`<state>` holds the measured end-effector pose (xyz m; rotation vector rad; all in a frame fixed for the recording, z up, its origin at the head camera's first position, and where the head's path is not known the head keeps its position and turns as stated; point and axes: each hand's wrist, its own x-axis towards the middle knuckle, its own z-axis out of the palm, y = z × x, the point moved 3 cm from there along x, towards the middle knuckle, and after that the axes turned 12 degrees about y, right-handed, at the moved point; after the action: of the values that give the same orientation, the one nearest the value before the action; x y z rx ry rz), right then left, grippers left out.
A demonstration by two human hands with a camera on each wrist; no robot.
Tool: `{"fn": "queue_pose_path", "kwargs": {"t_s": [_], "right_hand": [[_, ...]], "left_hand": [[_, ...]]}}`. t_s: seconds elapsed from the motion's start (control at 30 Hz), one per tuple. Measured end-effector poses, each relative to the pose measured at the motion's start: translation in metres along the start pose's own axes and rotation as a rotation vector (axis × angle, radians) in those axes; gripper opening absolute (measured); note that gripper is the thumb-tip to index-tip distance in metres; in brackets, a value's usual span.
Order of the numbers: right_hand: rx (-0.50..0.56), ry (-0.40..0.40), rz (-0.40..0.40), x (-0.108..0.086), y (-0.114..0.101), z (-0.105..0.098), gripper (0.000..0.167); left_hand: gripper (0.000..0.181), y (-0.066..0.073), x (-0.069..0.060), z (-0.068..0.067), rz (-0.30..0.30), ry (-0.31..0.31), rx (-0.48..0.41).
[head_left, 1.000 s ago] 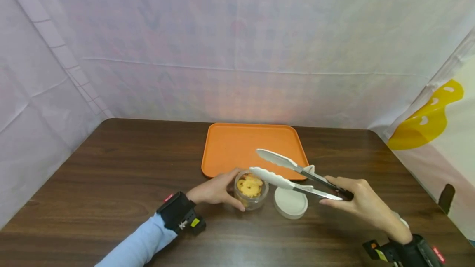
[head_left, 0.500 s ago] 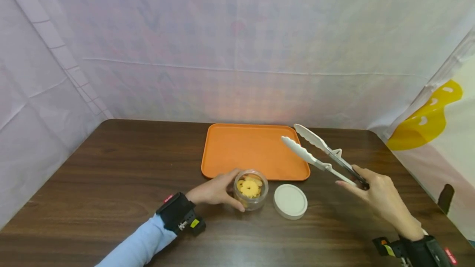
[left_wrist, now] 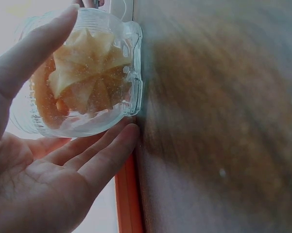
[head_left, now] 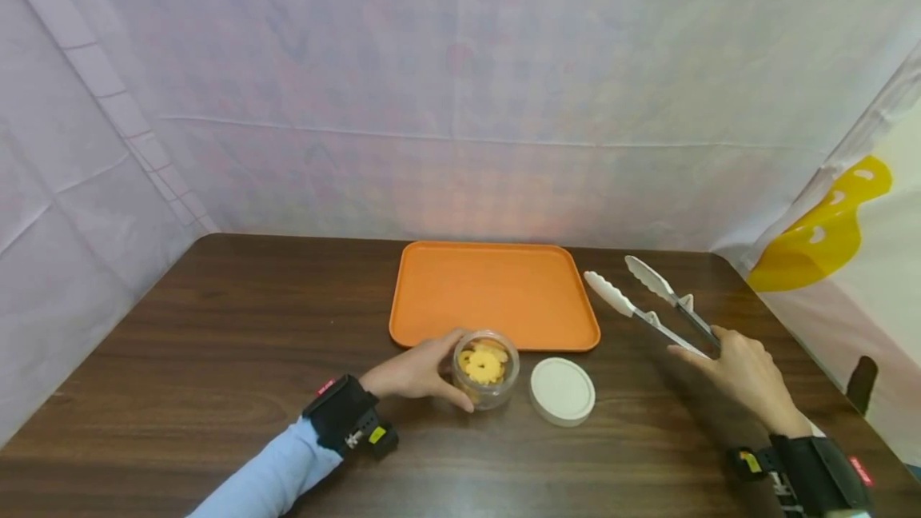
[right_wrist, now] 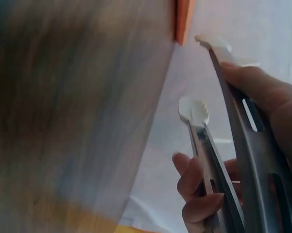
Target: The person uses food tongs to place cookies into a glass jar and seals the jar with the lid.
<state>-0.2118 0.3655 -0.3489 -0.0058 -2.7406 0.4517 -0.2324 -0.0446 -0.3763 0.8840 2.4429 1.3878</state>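
My left hand [head_left: 420, 368] holds a clear jar [head_left: 496, 396] on the table, thumb on the near side and fingers round the far side. Yellow flower-shaped cookies [head_left: 483, 364] show through its open mouth, and one star-like cookie [left_wrist: 87, 73] presses against the wall in the left wrist view. At the right, my right hand [head_left: 751, 374] grips a pair of tongs [head_left: 651, 320] by the metal arms. Their white scalloped tips point to the far left, spread apart with nothing between them. A white round lid [head_left: 563, 391] lies flat just right of the jar.
Behind the jar lies an orange tray [head_left: 489, 294] with a raised rim. The dark wooden table [head_left: 252, 326] stretches out to both sides. A pale cloth wall [head_left: 460, 102] rises at the table's back edge, with another at the left.
My right hand has carried the tongs from above the jar and lid away to the right, past the tray, and lower. My left hand, the jar and the lid stay put.
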Motion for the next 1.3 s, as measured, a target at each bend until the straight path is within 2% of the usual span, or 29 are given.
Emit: {"fn": "queue_pose_path", "kwargs": {"t_s": [0.17, 0.43, 0.53, 0.63, 0.73, 0.87, 1.07, 1.3], "right_hand": [[-0.029, -0.002, 0.033, 0.007, 0.011, 0.005, 0.067], [-0.051, -0.021, 0.041, 0.015, 0.023, 0.012, 0.065], [-0.056, -0.056, 0.048, 0.017, 0.024, 0.011, 0.064], [-0.067, -0.119, 0.095, 0.019, 0.025, 0.010, 0.064], [-0.083, -0.167, 0.147, 0.022, 0.027, 0.009, 0.067], [-0.104, -0.216, 0.175, 0.026, 0.030, 0.011, 0.073], [-0.146, -0.286, 0.178, 0.025, 0.035, 0.016, 0.081], [-0.170, -0.353, 0.203, 0.024, 0.028, 0.018, 0.092]], "left_hand": [[0.083, 0.000, 0.000, 0.000, -0.004, -0.001, 0.001], [0.083, 0.000, -0.001, 0.001, -0.009, -0.005, -0.010], [0.083, 0.000, -0.001, 0.001, -0.014, -0.002, -0.005], [0.083, 0.000, -0.001, 0.000, -0.008, -0.002, 0.002], [0.084, 0.001, -0.001, 0.000, -0.017, -0.002, -0.003], [0.084, 0.002, -0.001, 0.000, -0.025, -0.001, -0.009], [0.083, 0.001, -0.001, 0.000, -0.006, -0.005, 0.003], [0.083, 0.002, -0.001, 0.000, -0.004, -0.002, 0.018]]}}
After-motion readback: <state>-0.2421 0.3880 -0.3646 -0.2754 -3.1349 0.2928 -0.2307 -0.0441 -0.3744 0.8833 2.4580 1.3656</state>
